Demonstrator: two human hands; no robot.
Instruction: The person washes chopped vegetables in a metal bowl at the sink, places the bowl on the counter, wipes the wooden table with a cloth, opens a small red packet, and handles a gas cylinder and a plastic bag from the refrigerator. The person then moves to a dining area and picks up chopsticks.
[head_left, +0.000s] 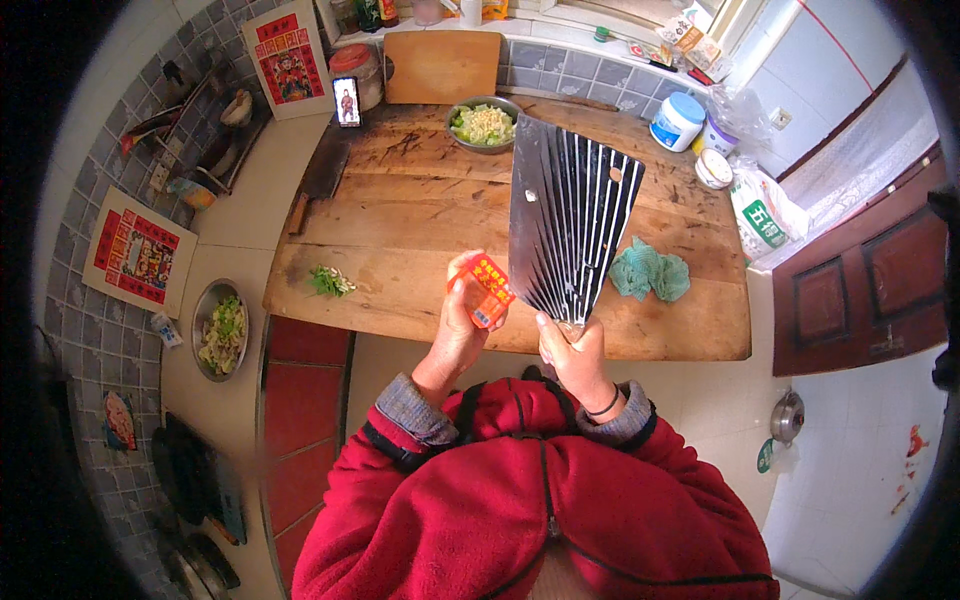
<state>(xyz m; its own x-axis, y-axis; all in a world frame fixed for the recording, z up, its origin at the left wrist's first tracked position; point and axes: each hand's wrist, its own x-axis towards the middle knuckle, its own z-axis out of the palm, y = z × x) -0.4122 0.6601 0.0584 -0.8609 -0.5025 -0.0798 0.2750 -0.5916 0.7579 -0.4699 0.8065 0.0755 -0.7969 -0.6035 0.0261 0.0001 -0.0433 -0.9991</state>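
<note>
My left hand (459, 315) grips a small red packet (487, 292) with yellow and white printing, raised above the near edge of the wooden worktop (420, 225). In my right hand (577, 356) is the handle of a broad cleaver (574, 225). Its blade has black and silver stripes, points away from me and has a hole at a far corner. A pale bit sticks to the blade. Right of the blade lies a crumpled green cloth (646, 271). A small heap of chopped scallion (332, 282) rests on the wood, left of the packet.
Behind the blade stands a metal bowl (487, 148) of chopped vegetables. A second cleaver (324, 171) lies at the worktop's left edge. Another metal bowl (240, 360) with food sits on the left counter. A phone (346, 101) leans on a red-lidded jar (364, 67) beside an upright cutting board (442, 67).
</note>
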